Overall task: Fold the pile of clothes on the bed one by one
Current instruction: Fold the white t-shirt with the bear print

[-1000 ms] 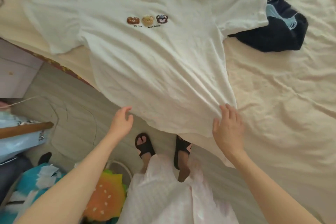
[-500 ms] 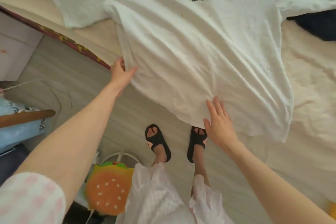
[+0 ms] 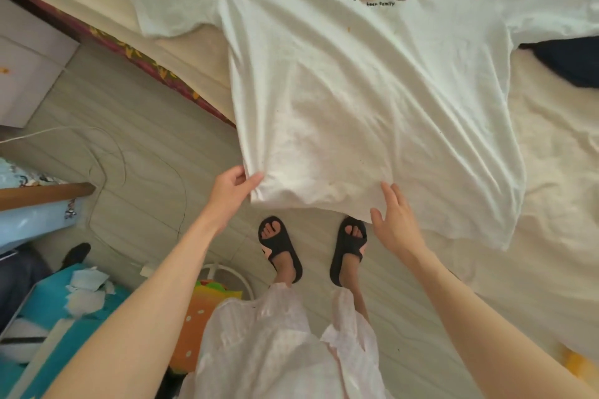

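White t-shirt (image 3: 372,100) with the three little bear faces is spread front-up over the bed (image 3: 557,146), hem hanging off the edge just above both hands. Left hand (image 3: 235,186) pinches the hem's left corner between thumb and fingers. Right hand (image 3: 393,223) is relaxed, fingers straight, fingertips touching the hem, with black sandals (image 3: 280,246) below.

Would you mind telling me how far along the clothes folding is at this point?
Done: the white T-shirt lies spread face up on the bed, unfolded. In hand: the left hand pinches its hem corner; the right hand rests open at the hem. Left: folding it, then the dark garment.
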